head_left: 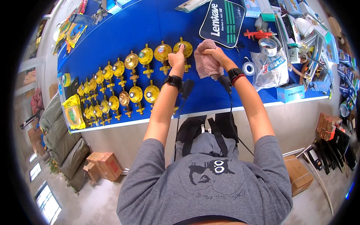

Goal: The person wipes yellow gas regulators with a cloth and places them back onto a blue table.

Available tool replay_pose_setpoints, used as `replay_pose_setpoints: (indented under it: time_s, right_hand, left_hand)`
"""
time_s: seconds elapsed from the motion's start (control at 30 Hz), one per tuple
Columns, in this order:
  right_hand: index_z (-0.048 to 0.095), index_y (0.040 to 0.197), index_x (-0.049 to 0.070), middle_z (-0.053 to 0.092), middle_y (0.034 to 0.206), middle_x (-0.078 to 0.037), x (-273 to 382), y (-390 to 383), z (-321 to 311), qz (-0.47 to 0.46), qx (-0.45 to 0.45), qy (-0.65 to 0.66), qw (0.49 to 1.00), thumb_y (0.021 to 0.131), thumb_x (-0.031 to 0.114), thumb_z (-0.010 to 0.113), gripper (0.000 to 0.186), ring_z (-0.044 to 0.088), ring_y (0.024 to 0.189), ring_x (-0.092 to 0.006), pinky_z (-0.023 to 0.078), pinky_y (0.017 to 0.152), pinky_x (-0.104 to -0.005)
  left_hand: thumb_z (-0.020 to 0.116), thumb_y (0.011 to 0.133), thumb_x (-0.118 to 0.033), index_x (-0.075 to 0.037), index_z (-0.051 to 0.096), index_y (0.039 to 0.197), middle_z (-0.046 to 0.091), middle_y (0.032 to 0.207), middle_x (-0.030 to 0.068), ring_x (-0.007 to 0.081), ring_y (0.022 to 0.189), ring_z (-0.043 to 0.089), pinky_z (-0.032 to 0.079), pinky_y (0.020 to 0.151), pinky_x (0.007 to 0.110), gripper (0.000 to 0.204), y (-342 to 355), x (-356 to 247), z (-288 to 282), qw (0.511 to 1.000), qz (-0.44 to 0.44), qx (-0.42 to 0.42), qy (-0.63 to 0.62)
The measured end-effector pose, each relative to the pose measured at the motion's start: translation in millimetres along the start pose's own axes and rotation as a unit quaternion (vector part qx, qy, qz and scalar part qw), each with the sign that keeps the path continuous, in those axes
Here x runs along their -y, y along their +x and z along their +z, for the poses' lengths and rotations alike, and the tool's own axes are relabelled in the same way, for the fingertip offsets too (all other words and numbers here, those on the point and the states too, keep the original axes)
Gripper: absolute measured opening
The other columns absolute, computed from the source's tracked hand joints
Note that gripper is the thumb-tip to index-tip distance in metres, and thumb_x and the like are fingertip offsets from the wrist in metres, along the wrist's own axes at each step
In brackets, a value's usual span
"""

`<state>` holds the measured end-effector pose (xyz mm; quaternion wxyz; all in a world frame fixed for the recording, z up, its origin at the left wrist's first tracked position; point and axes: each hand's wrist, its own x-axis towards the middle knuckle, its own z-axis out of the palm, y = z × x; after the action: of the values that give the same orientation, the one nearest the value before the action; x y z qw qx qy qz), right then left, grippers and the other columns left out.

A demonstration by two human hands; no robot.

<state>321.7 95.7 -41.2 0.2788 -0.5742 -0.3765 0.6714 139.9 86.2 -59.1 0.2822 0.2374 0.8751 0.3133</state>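
Observation:
My left hand (176,59) has its fingers curled at a yellow gas regulator (187,50) at the right end of the upper row, thumb over its top knob. My right hand (215,53) grips a crumpled pink cloth (205,66) just right of that regulator. Two rows of brass and yellow regulators (135,95), graded from small to large, lie leftward across the blue table (123,26). Part of the lower row is hidden behind my left forearm.
A dark mat (234,28) lies beyond my right hand. Tape rolls (267,47), a plastic bag (270,71), tubes, a red tool (258,34) and boxes (290,93) crowd the right. Yellow packs (74,111) lie at the left end. Cartons (103,167) stand on the floor.

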Motion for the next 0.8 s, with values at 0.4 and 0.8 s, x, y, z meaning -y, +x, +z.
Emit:
replay_pose_setpoints:
  time_s: [0.4,0.8]
  right_hand:
    - [0.054,0.115,-0.001,0.059,0.113,-0.018,-33,40,23,-0.091,-0.007,-0.068,0.993,0.057,0.034,0.075,0.071,0.057,0.105,-0.0284,0.043,0.09,-0.0321]
    - [0.053,0.118,0.004,0.06,0.113,-0.016,-18,30,35,-0.117,-0.029,-0.167,0.978,0.057,0.037,0.075,0.073,0.057,0.106,-0.0293,0.043,0.091,-0.0327]
  left_hand:
    - [0.062,0.07,-0.063,0.012,0.051,0.112,0.055,0.114,0.0284,0.0377,0.108,0.054,0.042,0.091,0.041,0.087,41,12,-5,0.975,0.012,0.194,0.108]
    - [0.039,0.084,-0.065,0.01,0.057,0.102,0.064,0.091,0.0194,0.0282,0.068,0.066,0.052,0.053,0.034,0.08,39,13,-9,0.955,0.065,0.205,0.205]
